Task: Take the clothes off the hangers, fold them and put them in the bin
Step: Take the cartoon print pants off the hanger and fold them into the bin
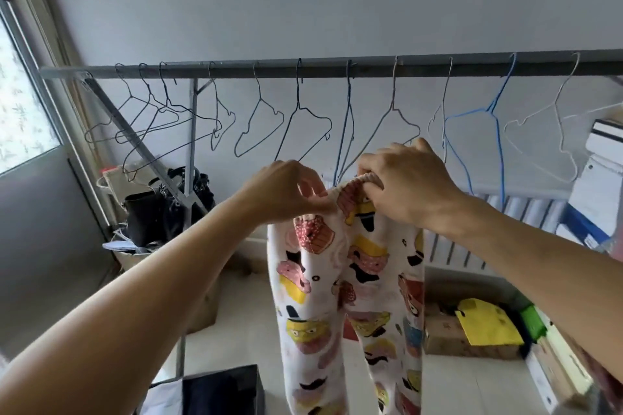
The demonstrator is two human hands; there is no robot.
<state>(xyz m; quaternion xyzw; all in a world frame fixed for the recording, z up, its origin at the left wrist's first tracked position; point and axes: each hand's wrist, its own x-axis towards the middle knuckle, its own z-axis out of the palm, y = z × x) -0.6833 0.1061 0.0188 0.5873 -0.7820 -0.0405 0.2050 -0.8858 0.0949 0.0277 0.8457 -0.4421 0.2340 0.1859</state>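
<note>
White trousers (354, 296) printed with cartoon cupcakes hang straight down in the middle of the view. My left hand (286, 190) pinches the left part of their waistband, and my right hand (404, 185) grips the right part with curled fingers. The waistband sits just below a grey wire hanger (392, 111) that hangs on the grey rail (320, 69). Several other wire hangers on the rail are bare, among them a blue one (488, 111). A dark bin (222, 391) stands at the bottom left with dark cloth in it.
A black bag (158, 212) and clutter lie behind the rack's slanted leg at left. A white radiator (472, 246) stands behind the trousers. Stacked white boxes (603, 178) fill the right, and cardboard boxes with a yellow bag (485, 327) sit on the floor.
</note>
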